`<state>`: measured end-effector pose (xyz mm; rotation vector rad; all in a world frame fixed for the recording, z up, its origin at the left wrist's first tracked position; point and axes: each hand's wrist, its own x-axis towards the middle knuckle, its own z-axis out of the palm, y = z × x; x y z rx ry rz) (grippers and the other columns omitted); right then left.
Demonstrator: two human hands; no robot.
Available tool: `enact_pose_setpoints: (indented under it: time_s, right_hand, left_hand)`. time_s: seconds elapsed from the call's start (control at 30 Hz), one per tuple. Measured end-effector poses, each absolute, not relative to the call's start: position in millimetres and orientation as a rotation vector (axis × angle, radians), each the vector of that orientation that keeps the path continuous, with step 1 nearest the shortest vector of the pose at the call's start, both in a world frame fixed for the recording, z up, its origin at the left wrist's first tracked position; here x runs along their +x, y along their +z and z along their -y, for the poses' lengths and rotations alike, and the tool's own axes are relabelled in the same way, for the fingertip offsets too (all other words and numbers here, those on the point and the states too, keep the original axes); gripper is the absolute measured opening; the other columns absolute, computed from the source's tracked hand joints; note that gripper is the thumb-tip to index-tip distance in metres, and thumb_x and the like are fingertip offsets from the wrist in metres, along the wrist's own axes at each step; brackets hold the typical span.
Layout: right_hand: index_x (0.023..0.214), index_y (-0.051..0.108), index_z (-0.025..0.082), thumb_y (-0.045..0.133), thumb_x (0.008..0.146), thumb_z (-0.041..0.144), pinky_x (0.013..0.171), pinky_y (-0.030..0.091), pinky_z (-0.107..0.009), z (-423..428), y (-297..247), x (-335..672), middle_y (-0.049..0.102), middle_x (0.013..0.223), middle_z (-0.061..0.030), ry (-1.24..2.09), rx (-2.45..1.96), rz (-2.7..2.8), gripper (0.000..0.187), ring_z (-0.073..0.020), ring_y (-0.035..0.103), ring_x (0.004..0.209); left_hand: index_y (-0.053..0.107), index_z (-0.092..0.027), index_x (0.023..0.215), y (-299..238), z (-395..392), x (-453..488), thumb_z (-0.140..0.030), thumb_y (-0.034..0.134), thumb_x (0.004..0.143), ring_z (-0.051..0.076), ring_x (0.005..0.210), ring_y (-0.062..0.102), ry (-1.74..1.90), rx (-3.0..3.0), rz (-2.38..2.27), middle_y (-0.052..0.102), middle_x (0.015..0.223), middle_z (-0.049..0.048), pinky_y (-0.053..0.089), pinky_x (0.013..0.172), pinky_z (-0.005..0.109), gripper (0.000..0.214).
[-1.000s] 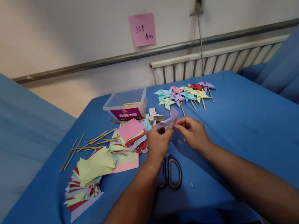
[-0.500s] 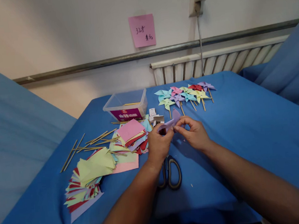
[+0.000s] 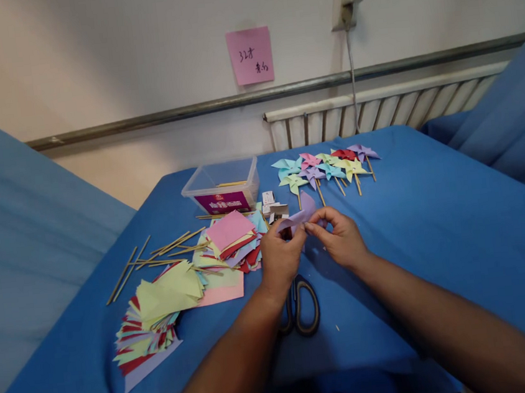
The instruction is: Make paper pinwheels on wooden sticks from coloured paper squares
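Note:
A sheet of purple paper (image 3: 308,204) with curled flaps is held up between my two hands, over the middle of the table. My left hand (image 3: 282,254) pinches its left side, thumb against the fingers. From the right, my right hand (image 3: 339,235) pinches the same paper near its centre, its fingertips almost meeting the left thumb. Whether a small pin is between the fingertips I cannot tell. Below the hands lie black-handled scissors (image 3: 306,307), partly covered by my left forearm. Small open boxes (image 3: 278,212) stand just behind my left hand.
Finished paper pinwheels (image 3: 329,167) on sticks lie at the back right. A clear plastic tub (image 3: 221,182) holding sticks stands at the back left. Stacks of coloured paper (image 3: 169,294), a pile of paper squares (image 3: 231,231) and loose sticks (image 3: 156,254) cover the left side of the blue tablecloth (image 3: 434,222).
Both hands stay in nearly the same place, still pinching the purple paper. Its raised flap has shifted slightly, and the right fingertips have moved a little toward the left thumb.

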<state>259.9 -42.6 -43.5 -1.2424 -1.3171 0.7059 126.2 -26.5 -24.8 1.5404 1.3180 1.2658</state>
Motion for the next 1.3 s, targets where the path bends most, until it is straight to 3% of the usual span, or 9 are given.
enact_pose_setpoints:
  time_s: [0.1, 0.23, 0.3, 0.47, 0.77, 1.1, 1.3]
  right_hand:
    - [0.085, 0.061, 0.021, 0.066, 0.080, 0.034, 0.065, 0.043, -0.028, 42, -45, 258, 0.062, 0.074, 0.0009, 0.719, -1.220, 1.249, 0.015, -0.0148, 0.054, 0.067]
    - [0.114, 0.054, 0.022, 0.069, 0.077, 0.031, 0.070, 0.047, -0.029, 40, -48, 257, 0.066, 0.083, -0.0002, 0.806, -1.089, 1.165, 0.040, -0.0160, 0.060, 0.074]
    - [0.119, 0.054, 0.021, 0.069, 0.077, 0.030, 0.072, 0.047, -0.030, 39, -49, 258, 0.067, 0.086, -0.0011, 0.823, -1.085, 1.163, 0.045, -0.0165, 0.061, 0.076]
    - [0.085, 0.065, 0.019, 0.065, 0.081, 0.034, 0.067, 0.044, -0.028, 39, -51, 263, 0.063, 0.073, 0.0009, 0.791, -1.197, 1.287, 0.015, -0.0151, 0.055, 0.068]
    - [0.079, 0.064, 0.019, 0.068, 0.077, 0.047, 0.064, 0.045, -0.028, 39, -52, 257, 0.066, 0.073, -0.0011, 0.940, -1.166, 1.147, 0.028, -0.0163, 0.057, 0.066]
    - [0.069, 0.058, 0.019, 0.072, 0.071, 0.052, 0.053, 0.038, -0.025, 38, -51, 260, 0.057, 0.059, 0.0035, 1.133, -1.075, 1.051, 0.035, -0.0116, 0.048, 0.053]
    - [0.078, 0.065, 0.017, 0.080, 0.062, 0.050, 0.059, 0.046, -0.030, 36, -54, 260, 0.068, 0.071, -0.0022, 1.213, -1.095, 0.960, 0.039, -0.0169, 0.060, 0.062]
  left_hand:
    - [0.070, -0.017, 0.079, -25, 27, 127, -0.028, 0.068, 0.071, 0.013, 0.059, 0.053, 1.276, 1.543, -1.299, 0.063, 0.065, -0.0016, 0.039, 0.058, 0.024, 0.013]
    - [0.071, -0.018, 0.079, -24, 29, 128, -0.027, 0.069, 0.070, 0.014, 0.063, 0.056, 1.291, 1.519, -1.270, 0.066, 0.068, -0.0002, 0.042, 0.061, 0.024, 0.012]
    - [0.072, -0.018, 0.080, -23, 30, 128, -0.026, 0.070, 0.069, 0.014, 0.064, 0.058, 1.299, 1.493, -1.260, 0.067, 0.069, -0.0001, 0.043, 0.062, 0.024, 0.014]
    - [0.072, -0.018, 0.081, -23, 33, 126, -0.026, 0.069, 0.072, 0.014, 0.067, 0.058, 1.290, 1.540, -1.228, 0.067, 0.071, -0.0001, 0.043, 0.065, 0.024, 0.012]
    - [0.072, -0.014, 0.079, -33, 23, 126, -0.034, 0.077, 0.066, 0.012, 0.061, 0.057, 1.209, 1.246, -1.150, 0.068, 0.069, 0.0016, 0.042, 0.059, 0.023, 0.024]
    - [0.069, -0.014, 0.075, -35, 19, 127, -0.039, 0.082, 0.059, 0.012, 0.059, 0.058, 1.117, 0.971, -1.033, 0.069, 0.069, 0.0018, 0.045, 0.060, 0.024, 0.033]
    - [0.068, -0.014, 0.073, -37, 18, 125, -0.037, 0.082, 0.059, 0.012, 0.057, 0.056, 1.065, 1.094, -1.111, 0.067, 0.066, 0.0010, 0.040, 0.055, 0.023, 0.030]
